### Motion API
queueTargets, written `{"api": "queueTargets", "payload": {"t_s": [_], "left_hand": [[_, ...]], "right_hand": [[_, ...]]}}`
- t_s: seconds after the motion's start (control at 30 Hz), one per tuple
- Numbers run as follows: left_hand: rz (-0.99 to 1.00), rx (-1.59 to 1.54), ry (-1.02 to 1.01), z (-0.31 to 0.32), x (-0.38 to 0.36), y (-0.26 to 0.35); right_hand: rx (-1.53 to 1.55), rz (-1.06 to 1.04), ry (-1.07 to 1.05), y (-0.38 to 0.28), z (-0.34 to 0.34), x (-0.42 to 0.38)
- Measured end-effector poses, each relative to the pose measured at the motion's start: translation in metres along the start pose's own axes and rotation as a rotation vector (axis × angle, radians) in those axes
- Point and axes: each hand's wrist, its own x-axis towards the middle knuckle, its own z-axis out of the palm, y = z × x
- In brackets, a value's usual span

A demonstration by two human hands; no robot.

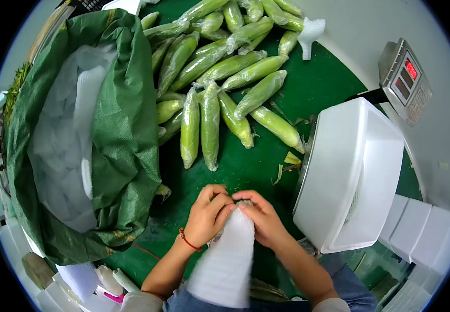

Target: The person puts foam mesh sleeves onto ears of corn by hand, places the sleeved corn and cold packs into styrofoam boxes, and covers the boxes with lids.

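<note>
A white foam net sleeve (226, 260) hangs down in front of my body, its narrow upper end pinched between both hands. My left hand (207, 214) has thumb and fingers closed at the left side of that end. On the opposite side my right hand (264, 218) grips it with bent fingers and thumb. The lower part of the sleeve flares out and is blurred. Beyond my hands lie several ears of corn (210, 127) in green husks, wrapped in clear film, piled on the green tabletop (318, 78).
At left stands a big green woven sack (126, 114), its mouth full of white foam sleeves (58, 145). A white foam box (334, 177) sits tilted at right, beside a scale display (406, 80) with red digits. Another foam sleeve (310, 35) lies at the back. Husk scraps (291, 159) litter the table.
</note>
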Motion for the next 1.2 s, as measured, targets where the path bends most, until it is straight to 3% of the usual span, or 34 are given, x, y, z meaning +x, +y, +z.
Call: {"api": "queueTargets", "payload": {"t_s": [0.03,0.1,0.13,0.2,0.23,0.27,0.3,0.37,0.4,0.43,0.47,0.53,0.6,0.67,0.73,0.77,0.87,0.93,1.0,1.03,1.07,1.13,1.2], "left_hand": [[0.006,0.080,0.025,0.003,-0.005,-0.005],[-0.248,-0.077,-0.068,0.009,-0.014,-0.009],[-0.370,-0.154,-0.114,0.013,-0.017,-0.011],[-0.339,-0.101,0.002,0.021,-0.021,-0.013],[-0.370,-0.130,0.024,0.020,-0.020,-0.010],[-0.401,-0.160,0.044,0.019,-0.020,-0.005],[-0.513,-0.269,-0.001,0.017,-0.019,0.001],[-0.589,-0.735,-0.070,0.026,-0.028,-0.013],[-0.625,-0.968,-0.105,0.027,-0.031,-0.017],[-0.734,-1.083,-0.276,0.020,-0.033,-0.016],[-0.678,-0.991,-0.389,0.021,-0.040,-0.018],[-0.589,-0.881,-0.478,0.025,-0.045,-0.017],[-0.498,-0.678,-0.369,0.026,-0.042,-0.014],[-0.412,-0.620,-0.263,0.025,-0.033,-0.007],[-0.199,-0.411,-0.190,0.023,-0.025,-0.003],[-0.093,-0.306,-0.152,0.023,-0.023,-0.001],[0.052,-0.281,0.055,0.022,-0.028,-0.008],[-0.344,-0.622,0.168,0.022,-0.037,-0.005],[-0.403,-0.700,-0.228,0.012,-0.025,-0.008],[-0.404,-0.672,-0.516,0.009,-0.021,-0.017],[-0.399,-0.633,-0.800,0.007,-0.014,-0.026],[-0.206,-0.561,-0.372,-0.010,0.031,-0.030],[-0.005,-0.082,-0.090,-0.018,0.115,-0.049]], "right_hand": [[-0.025,-0.041,0.016,0.010,0.000,0.002],[-0.062,-0.018,0.033,0.026,-0.004,0.002],[-0.155,-0.110,0.064,0.043,-0.009,0.009],[-0.717,-0.364,0.111,0.059,-0.022,0.012],[-0.681,-0.406,0.107,0.067,-0.019,0.012],[-0.573,-0.269,0.091,0.080,-0.019,0.012],[-0.564,-0.273,0.096,0.080,-0.016,0.007],[-0.617,-0.402,0.142,0.070,-0.015,-0.002],[-0.365,-0.354,0.195,0.069,-0.017,-0.001],[-0.268,-0.371,0.235,0.066,-0.018,0.001],[-0.170,-0.389,0.274,0.061,-0.019,0.002],[-0.252,-0.401,0.296,0.054,-0.017,0.003],[-0.272,-0.400,0.310,0.048,-0.011,0.002],[-0.524,-0.655,0.400,0.054,-0.016,0.012],[-0.744,-0.852,0.444,0.052,-0.019,0.019],[-0.639,-0.814,0.416,0.057,-0.022,0.022],[0.112,-0.512,0.324,0.055,-0.016,0.020],[0.443,-0.312,0.127,0.043,-0.016,0.016],[0.741,-0.143,-0.078,0.036,-0.022,0.012],[0.717,-0.172,-0.168,0.034,-0.032,0.015],[0.329,-0.239,-0.089,0.030,-0.042,0.019],[-0.352,-0.332,0.116,0.022,-0.059,0.037],[-0.611,-0.470,0.381,0.020,-0.070,0.086]]}}
